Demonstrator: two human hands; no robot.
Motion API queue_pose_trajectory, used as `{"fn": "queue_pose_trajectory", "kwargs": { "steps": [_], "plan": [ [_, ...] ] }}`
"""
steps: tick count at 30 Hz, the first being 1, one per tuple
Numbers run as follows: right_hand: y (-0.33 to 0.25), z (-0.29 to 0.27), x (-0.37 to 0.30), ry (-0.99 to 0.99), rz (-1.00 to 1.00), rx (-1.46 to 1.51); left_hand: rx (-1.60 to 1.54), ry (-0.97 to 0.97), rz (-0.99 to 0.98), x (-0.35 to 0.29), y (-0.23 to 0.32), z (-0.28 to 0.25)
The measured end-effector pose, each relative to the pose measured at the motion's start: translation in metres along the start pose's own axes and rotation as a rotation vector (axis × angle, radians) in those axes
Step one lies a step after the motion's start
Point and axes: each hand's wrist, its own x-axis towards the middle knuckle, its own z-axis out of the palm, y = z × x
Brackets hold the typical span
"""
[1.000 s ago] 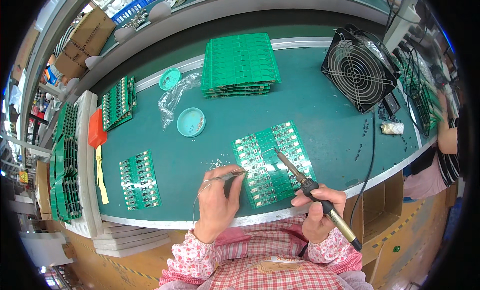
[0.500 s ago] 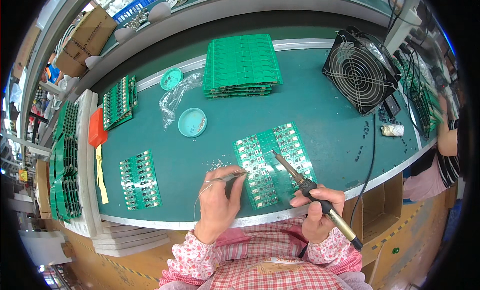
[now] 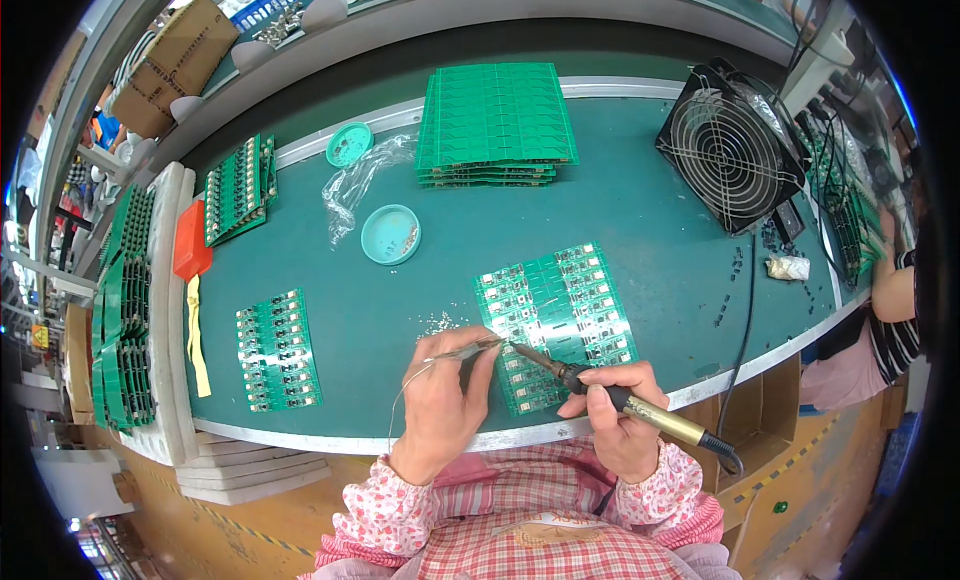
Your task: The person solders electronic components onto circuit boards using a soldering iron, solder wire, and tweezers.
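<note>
My left hand [image 3: 440, 405] is closed around slim metal tweezers [image 3: 466, 351], and a thin solder wire [image 3: 396, 408] trails down beside that hand. My right hand [image 3: 622, 420] grips a soldering iron [image 3: 655, 416] with a dark front and a gold-coloured handle. The iron's tip meets or nearly meets the tweezer points over the left part of a green circuit board panel [image 3: 598, 310]. That panel lies flat near the table's front edge, with rows of small parts on it. Tiny pale components [image 3: 436, 323] are scattered just left of it. Fingers and tools hide exactly what the tips touch.
A second board panel [image 3: 276, 355] lies at left. A tall board stack [image 3: 495, 115] stands at the back, near two turquoise dishes [image 3: 391, 236] and a clear plastic bag [image 3: 350, 200]. A black fan [image 3: 730, 150] occupies the right; the iron's cord [image 3: 745, 330] runs below it.
My right hand has brought the iron's tip left and down across the panel to the tweezer points. My left hand keeps nearly the same place. The whole view has shifted slightly.
</note>
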Motion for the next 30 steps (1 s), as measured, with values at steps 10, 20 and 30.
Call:
{"fn": "queue_pose_trajectory", "kwargs": {
  "steps": [10,20,30],
  "plan": [
    [0.0,0.001,0.005,-0.059,-0.058,-0.09,0.011,-0.004,0.003,0.0,-0.001,-0.001],
    [0.005,0.002,0.006,-0.079,-0.275,-0.208,0.01,0.001,0.016,0.0,-0.001,0.0],
    [0.007,-0.001,0.007,-0.087,-0.297,-0.178,0.026,0.023,0.043,0.0,-0.002,0.002]
  ]
}}
